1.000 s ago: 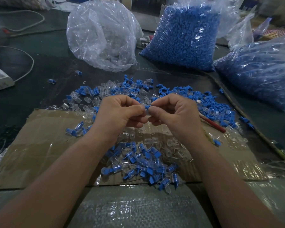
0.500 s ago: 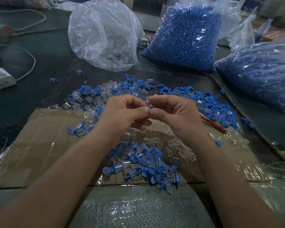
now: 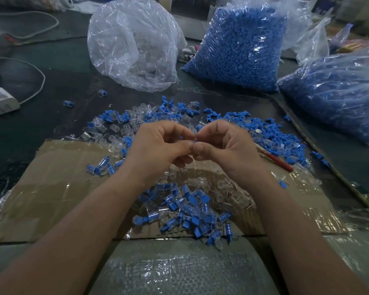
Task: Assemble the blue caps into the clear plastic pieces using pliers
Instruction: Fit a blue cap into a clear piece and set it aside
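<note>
The left hand (image 3: 160, 145) and right hand (image 3: 228, 145) pinch one small blue cap (image 3: 195, 142) between curled fingertips, its long axis hidden. Glossy clear pieces (image 3: 127, 128) lie mid-table (image 3: 51, 116).

The light is dim, cool and soft. White glare streaks the clear bag (image 3: 134, 43), the upright blue bag (image 3: 241, 45) and the slumped blue bag (image 3: 337, 94) along the table's far edge. It also glints off the taped cardboard (image 3: 58, 188) and the woven sheet (image 3: 179, 271) at the near edge. The dark table (image 3: 30, 133) loses detail at its left edge. The left hand (image 3: 160, 145) and right hand (image 3: 228, 143) are evenly lit and sharp; the blue cap (image 3: 195, 142) pinched between them shows only as a speck. Wide-angle distortion bows the corners, which blur.
</note>
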